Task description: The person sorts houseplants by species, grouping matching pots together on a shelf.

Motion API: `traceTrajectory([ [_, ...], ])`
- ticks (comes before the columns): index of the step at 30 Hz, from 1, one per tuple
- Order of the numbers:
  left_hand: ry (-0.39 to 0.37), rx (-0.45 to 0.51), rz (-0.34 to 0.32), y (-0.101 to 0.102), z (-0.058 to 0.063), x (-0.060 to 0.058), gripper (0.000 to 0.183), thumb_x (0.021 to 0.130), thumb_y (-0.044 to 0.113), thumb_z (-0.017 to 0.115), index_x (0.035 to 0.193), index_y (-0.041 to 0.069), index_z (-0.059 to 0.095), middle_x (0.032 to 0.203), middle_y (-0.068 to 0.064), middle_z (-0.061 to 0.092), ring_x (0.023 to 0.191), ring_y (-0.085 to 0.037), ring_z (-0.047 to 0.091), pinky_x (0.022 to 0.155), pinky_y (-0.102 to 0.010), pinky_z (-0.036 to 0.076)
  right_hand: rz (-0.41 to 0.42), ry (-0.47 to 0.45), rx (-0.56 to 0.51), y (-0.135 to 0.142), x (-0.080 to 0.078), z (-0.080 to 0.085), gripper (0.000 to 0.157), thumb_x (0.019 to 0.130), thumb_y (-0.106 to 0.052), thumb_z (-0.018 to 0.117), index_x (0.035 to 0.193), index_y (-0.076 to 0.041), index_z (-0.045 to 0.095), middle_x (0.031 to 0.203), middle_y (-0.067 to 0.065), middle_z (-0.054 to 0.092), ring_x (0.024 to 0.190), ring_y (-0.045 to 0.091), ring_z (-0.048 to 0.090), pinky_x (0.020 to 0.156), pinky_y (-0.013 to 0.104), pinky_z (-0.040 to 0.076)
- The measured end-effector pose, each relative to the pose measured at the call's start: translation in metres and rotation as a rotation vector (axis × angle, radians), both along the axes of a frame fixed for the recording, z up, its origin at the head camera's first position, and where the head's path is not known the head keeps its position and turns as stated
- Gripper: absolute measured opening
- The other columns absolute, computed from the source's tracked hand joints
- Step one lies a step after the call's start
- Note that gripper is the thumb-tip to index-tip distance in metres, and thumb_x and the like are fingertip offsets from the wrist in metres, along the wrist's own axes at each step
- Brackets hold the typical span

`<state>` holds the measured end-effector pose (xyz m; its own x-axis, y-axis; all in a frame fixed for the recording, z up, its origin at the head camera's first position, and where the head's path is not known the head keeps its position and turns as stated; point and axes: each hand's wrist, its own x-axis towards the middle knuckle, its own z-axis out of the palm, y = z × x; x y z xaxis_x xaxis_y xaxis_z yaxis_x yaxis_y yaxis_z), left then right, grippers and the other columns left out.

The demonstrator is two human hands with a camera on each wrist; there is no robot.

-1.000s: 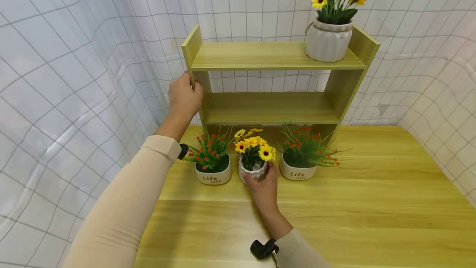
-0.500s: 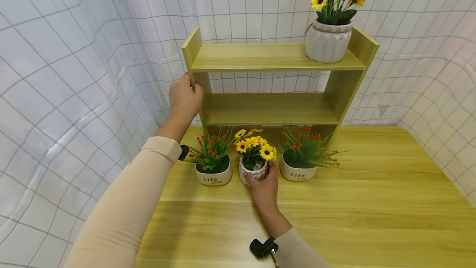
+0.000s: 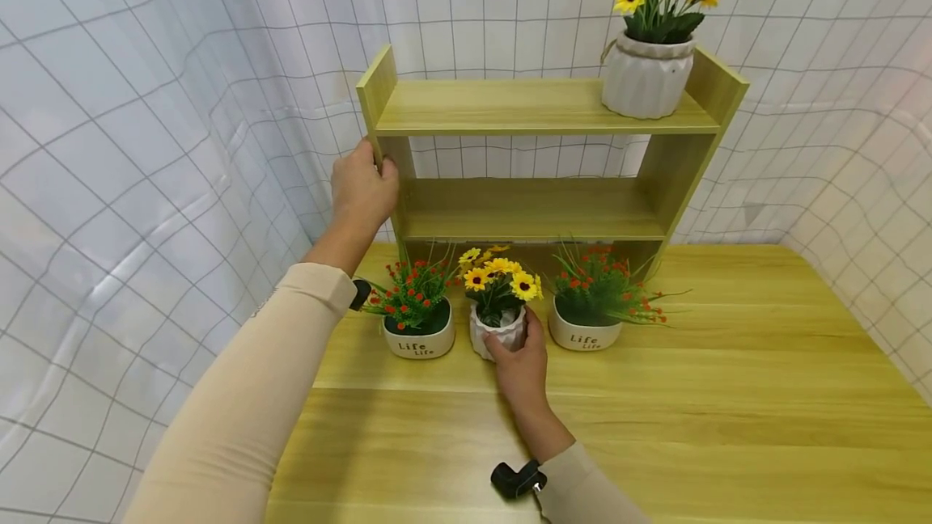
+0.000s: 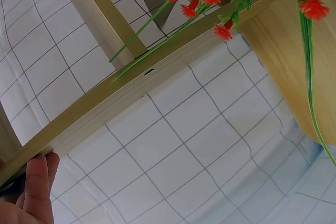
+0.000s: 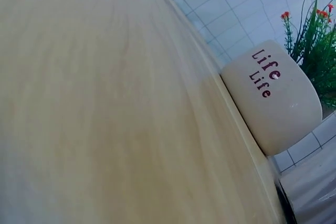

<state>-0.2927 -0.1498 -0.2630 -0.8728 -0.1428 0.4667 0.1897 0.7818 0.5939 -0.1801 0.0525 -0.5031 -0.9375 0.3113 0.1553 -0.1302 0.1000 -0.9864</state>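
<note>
In the head view my left hand (image 3: 362,194) grips the left side panel of a wooden shelf (image 3: 531,221). The left wrist view shows its fingers (image 4: 39,182) against the panel's edge. My right hand (image 3: 526,378) holds a small white fluted flowerpot (image 3: 489,336) with yellow flowers, thumb in front and fingers at its right side. That pot stands in front of the shelf, between a left "Life" planter (image 3: 418,343) and a right "Life" planter (image 3: 584,335), both with red flowers. In the right wrist view the flowerpot (image 5: 315,190) shows partly at the lower right corner; the right hand is out of sight there.
A larger white flowerpot (image 3: 646,78) with yellow flowers stands at the right end of the shelf's top board. Everything rests on a wooden table (image 3: 728,411). White grid-patterned curtains (image 3: 131,144) surround the table at the back and sides.
The head view shifts very slightly. Both hands keep their holds, and the small flowerpot stays in nearly the same place.
</note>
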Motion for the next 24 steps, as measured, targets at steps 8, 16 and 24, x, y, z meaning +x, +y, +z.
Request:
traceTrajectory([
  [8,0.002,0.003,-0.002,0.0,0.001,0.0,0.026,0.099,0.018,0.048,0.111,-0.001,0.061,0.11,-0.022,0.069,0.105,-0.041,0.065,0.082,-0.049,0.054,0.01,0.007,0.026,0.001,-0.002,-0.002,0.079,0.08,-0.008,0.077,0.147,0.003,0.038,0.147,0.021,0.043,0.138,0.032,0.038,0.113,0.047,0.03],
  [16,-0.004,0.006,0.003,0.0,0.001,0.001,0.026,0.099,0.019,0.047,0.11,-0.001,0.061,0.109,-0.022,0.069,0.104,-0.041,0.065,0.081,-0.049,0.054,-0.04,0.005,-0.025,-0.006,-0.001,-0.001,0.079,0.077,-0.012,0.081,0.139,0.005,0.036,0.139,0.023,0.042,0.133,0.034,0.039,0.111,0.049,0.031],
  [24,-0.007,0.001,0.008,0.0,0.0,0.0,0.027,0.1,0.019,0.047,0.111,-0.001,0.061,0.11,-0.022,0.069,0.104,-0.041,0.065,0.082,-0.049,0.054,-0.122,0.001,0.006,-0.017,-0.003,-0.001,0.09,0.069,-0.018,0.089,0.137,0.0,0.033,0.134,0.02,0.039,0.128,0.035,0.038,0.108,0.049,0.031],
])
